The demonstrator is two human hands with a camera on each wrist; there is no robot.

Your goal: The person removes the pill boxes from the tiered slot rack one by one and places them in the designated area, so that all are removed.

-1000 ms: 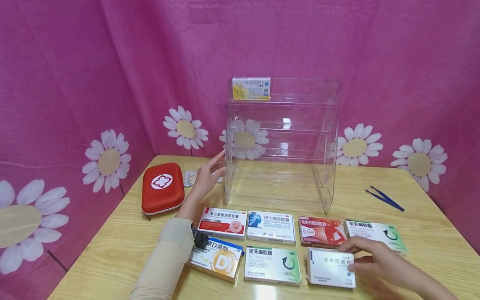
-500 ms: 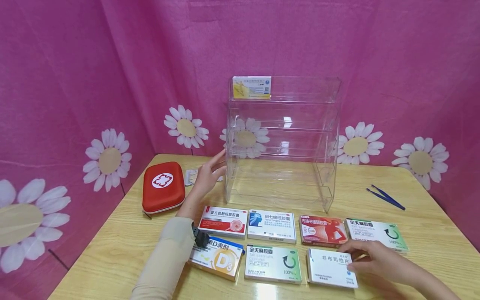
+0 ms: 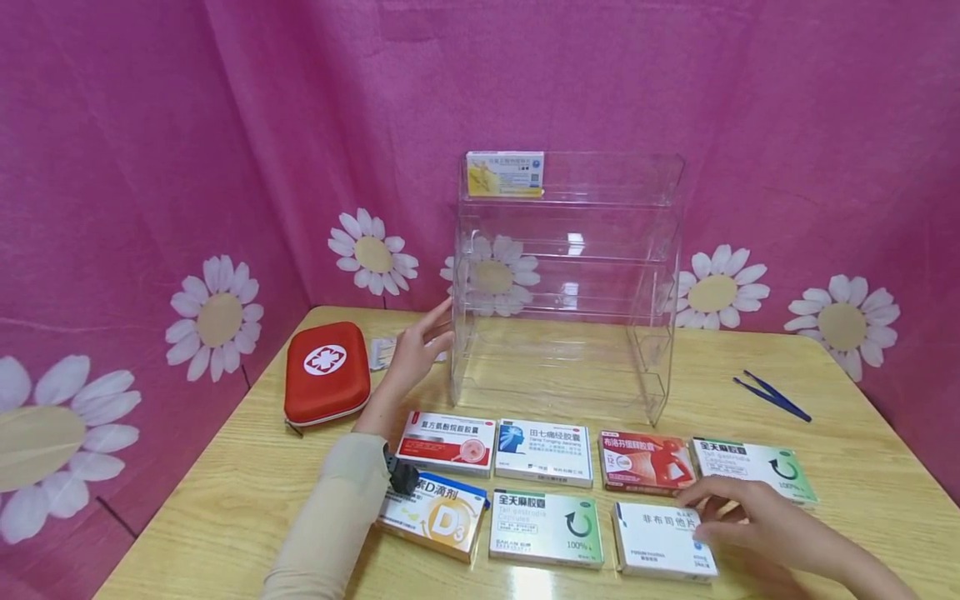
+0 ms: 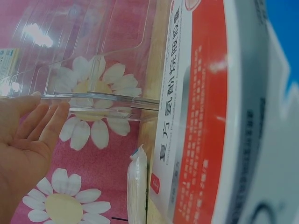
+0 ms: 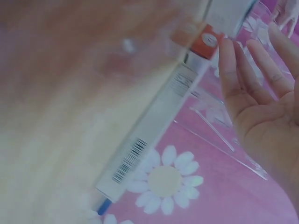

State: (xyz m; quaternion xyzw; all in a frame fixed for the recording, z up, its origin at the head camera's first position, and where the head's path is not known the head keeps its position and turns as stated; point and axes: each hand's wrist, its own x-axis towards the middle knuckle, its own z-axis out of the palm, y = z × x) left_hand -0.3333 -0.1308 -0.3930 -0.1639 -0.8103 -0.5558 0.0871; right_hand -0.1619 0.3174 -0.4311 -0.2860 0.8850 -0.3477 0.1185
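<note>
My left hand (image 3: 415, 354) reaches to the left side of the clear tiered rack (image 3: 562, 400), fingertips touching its side panel. In the left wrist view, the left fingers (image 4: 53, 126) lie fairly straight at the panel's edge. My right hand (image 3: 757, 529) is over the right end of a white medicine box (image 3: 656, 542) in the front row, thumb and fingertips right at its edge. In the right wrist view, the right fingers (image 5: 229, 70) are extended and spread. One yellow-and-white medicine box (image 3: 505, 175) stands at the left of the rack's top tier.
Other medicine boxes lie in two rows: red-and-white (image 3: 447, 443), blue-and-white (image 3: 543, 452), red (image 3: 647, 462), orange vitamin D (image 3: 437, 517), and two green-and-white boxes (image 3: 546, 529). A red first-aid case (image 3: 326, 392) and small packets (image 3: 382, 354) are at left. Blue tweezers (image 3: 772, 396) lie right.
The white medicine box under my right hand has shifted slightly toward the front and right. My right hand has barely moved, and my left hand stays at the rack.
</note>
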